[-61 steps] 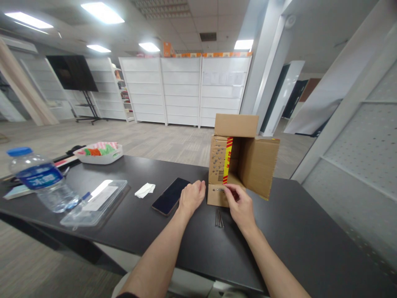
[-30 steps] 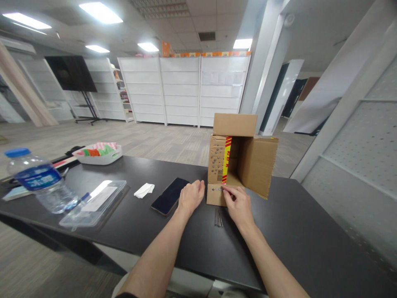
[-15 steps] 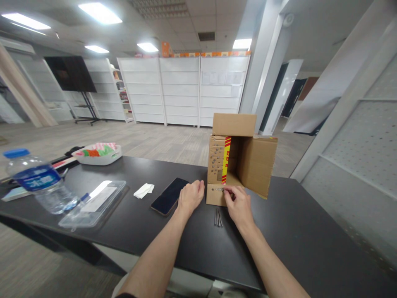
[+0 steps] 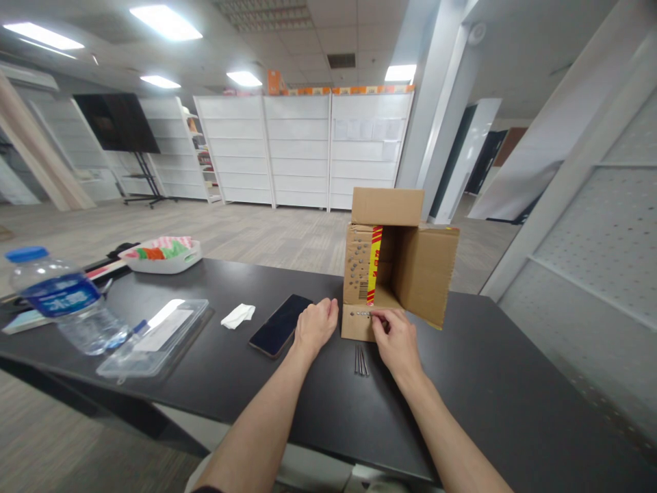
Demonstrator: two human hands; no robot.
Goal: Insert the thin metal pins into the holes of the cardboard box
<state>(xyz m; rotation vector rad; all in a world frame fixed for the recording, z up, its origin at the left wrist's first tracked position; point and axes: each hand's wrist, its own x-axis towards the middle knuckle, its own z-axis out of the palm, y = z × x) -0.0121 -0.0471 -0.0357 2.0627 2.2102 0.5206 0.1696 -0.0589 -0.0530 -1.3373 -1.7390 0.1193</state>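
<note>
An open cardboard box (image 4: pixel 426 274) stands on its side on the black table, with a yellow-and-red tape strip (image 4: pixel 375 263) on one flap. Round metal nail heads dot that flap, and a short row of them (image 4: pixel 362 313) lines the lower front flap. At the right end of this row, my right hand (image 4: pixel 397 339) has thumb and fingers pinched against the cardboard; whatever sits between them is hidden. Just left of the box, my left hand (image 4: pixel 317 327) is closed, its fingers curled, and its contents do not show. Several long nails (image 4: pixel 361 361) lie together in front of the box.
Left of my left hand lie a dark phone (image 4: pixel 280 326), a crumpled white tissue (image 4: pixel 238 315) and a clear plastic case (image 4: pixel 164 339). Farther left are a water bottle (image 4: pixel 66 301) and a white basket (image 4: pixel 177 263) of colourful packets. The table's right edge meets a perforated panel (image 4: pixel 590 253).
My right hand has shifted very slightly to the right along the lower flap. My left hand, the box and the loose nails stay where they were.
</note>
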